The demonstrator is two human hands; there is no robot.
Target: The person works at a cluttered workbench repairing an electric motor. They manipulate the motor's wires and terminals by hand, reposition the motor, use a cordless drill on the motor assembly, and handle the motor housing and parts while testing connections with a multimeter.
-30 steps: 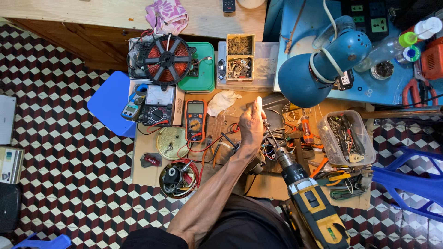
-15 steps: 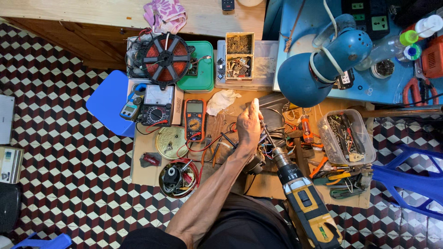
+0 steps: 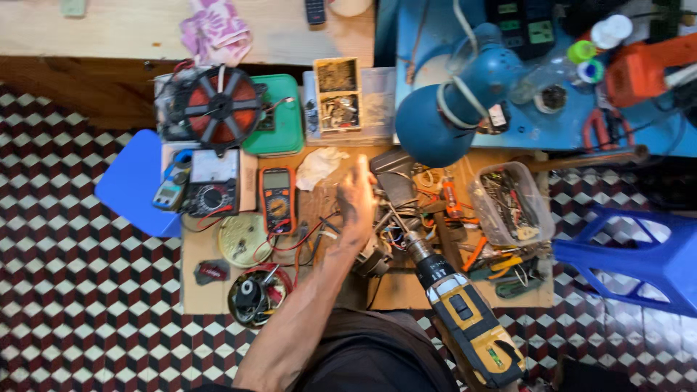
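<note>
Your low wooden work board lies on the chequered floor, crowded with tools. Beyond its far right corner the blue desk lamp hangs its round shade over the board's far edge. Off the right edge stands a blue plastic stool; off the left edge a flat blue lid pokes out from under the meters.

At the near right of the board sits your yellow and black cordless drill, its chuck pointing toward the middle of the board, into a tangle of wires and a small grey motor part. The grip end runs out of the bottom of the view, so your right hand is not seen.

At the far left corner a red and black coil disc rests on a dark frame, with a green box just beside it. A clear plastic tub of metal bits stands at the right edge.

Your left hand is stretched out over the middle of the board, fingers straight and loosely together, open and gripping nothing; it is blurred, hovering just beside the wire tangle and the drill's tip.

Left of your hand lie an orange multimeter, a black analogue meter and a pale round disc. A crumpled white tissue lies near the far edge.
</note>
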